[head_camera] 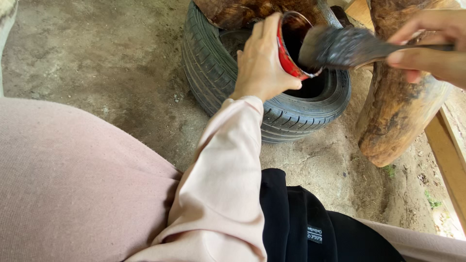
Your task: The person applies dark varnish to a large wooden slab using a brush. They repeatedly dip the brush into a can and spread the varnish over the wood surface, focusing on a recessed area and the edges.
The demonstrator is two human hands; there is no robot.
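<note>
Red tin can (291, 46), tilted with its mouth toward the right, is gripped from behind by the left hand (262, 63), fingers wrapped around its wall. Inside looks dark; whether liquid fills it or only coats it, cannot tell. Right hand (429, 46) pinches the handle of a wide paintbrush (347, 46), fingers closed on it near the upper right frame edge. Brush bristles are black and wet-looking, their tip touching or just inside the can's rim. The two hands are apart, joined only by brush meeting can.

Just below and behind the can lies a black car tyre (272, 104) flat on the ground, its hollow centre dark; contents not readable. A piece of reddish-brown wood (242, 12) rests on the tyre's far side. Right of the tyre, near but not clearly touching, stands a thick varnished log (400, 111), leaning, its lower end on the dirt. A pale wooden plank (449, 155) runs along the right edge beside the log.

Open room: bare concrete floor (97, 53) left of the tyre, wide and unblocked. Right side is tight between tyre, log and plank. Pink sleeve (223, 184) and pink trouser leg (73, 194) fill the lower left; black garment (301, 223) sits bottom centre.
</note>
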